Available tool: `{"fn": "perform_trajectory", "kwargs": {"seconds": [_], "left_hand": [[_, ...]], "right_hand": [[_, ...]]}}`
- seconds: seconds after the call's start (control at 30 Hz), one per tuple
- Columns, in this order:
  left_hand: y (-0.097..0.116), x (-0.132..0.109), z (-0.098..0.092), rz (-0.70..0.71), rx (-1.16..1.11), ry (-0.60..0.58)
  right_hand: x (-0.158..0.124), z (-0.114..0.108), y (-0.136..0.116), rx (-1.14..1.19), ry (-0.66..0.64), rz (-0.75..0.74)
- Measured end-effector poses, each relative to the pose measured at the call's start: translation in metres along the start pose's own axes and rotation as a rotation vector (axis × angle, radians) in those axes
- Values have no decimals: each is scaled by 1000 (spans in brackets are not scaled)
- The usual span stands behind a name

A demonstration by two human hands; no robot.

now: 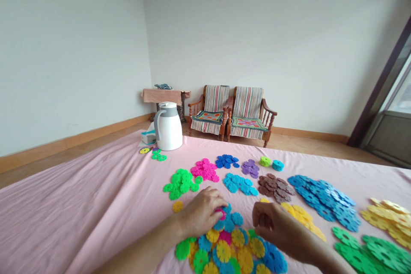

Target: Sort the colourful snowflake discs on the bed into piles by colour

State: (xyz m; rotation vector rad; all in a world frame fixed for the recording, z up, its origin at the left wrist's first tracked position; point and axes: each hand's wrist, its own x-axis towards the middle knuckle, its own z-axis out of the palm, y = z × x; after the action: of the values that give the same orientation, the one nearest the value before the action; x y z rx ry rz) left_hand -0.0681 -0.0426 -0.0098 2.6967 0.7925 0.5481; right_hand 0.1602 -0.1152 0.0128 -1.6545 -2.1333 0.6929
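My left hand (203, 210) reaches over the near end of a mixed heap of plastic snowflake discs (223, 250), blue, yellow, green and pink. Its fingers close around a pink snowflake disc (220, 213), beside several light blue discs (231, 221). My right hand (272, 222) hovers at the heap's right side with its fingers curled in; whatever they may hold is hidden. Just behind that hand lies a pile of yellow discs (300, 216). A single yellow disc (177, 206) rests left of my left hand.
Sorted piles surround the heap: green (180, 183), pink (205, 170), dark blue (226, 161), light blue (240, 184), purple (250, 168), brown (275, 187), large blue (324, 199). A white jug (170, 130) stands on the pink cloth (105, 205). Two chairs (247, 111) stand beyond.
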Motion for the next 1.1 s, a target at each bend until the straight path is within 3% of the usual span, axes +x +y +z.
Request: {"fn": "perform_trajectory", "kwargs": {"seconds": [0.17, 0.47, 0.7, 0.83, 0.97, 1.1], "left_hand": [[1, 0, 0, -5, 5, 5], [0, 0, -1, 2, 5, -9], [-2, -1, 0, 5, -5, -11], [-2, -1, 0, 12, -13, -13], [-2, 0, 0, 7, -16, -16], [0, 0, -1, -7, -10, -11]], "right_hand": [[-8, 0, -3, -35, -126, -15], [1, 6, 0, -56, -10, -27], [16, 2, 30, -142, 376, 45], [16, -4, 49, -236, 482, 95], [16, -5, 35, -255, 552, 15], [17, 10, 5, -54, 429, -48]]}}
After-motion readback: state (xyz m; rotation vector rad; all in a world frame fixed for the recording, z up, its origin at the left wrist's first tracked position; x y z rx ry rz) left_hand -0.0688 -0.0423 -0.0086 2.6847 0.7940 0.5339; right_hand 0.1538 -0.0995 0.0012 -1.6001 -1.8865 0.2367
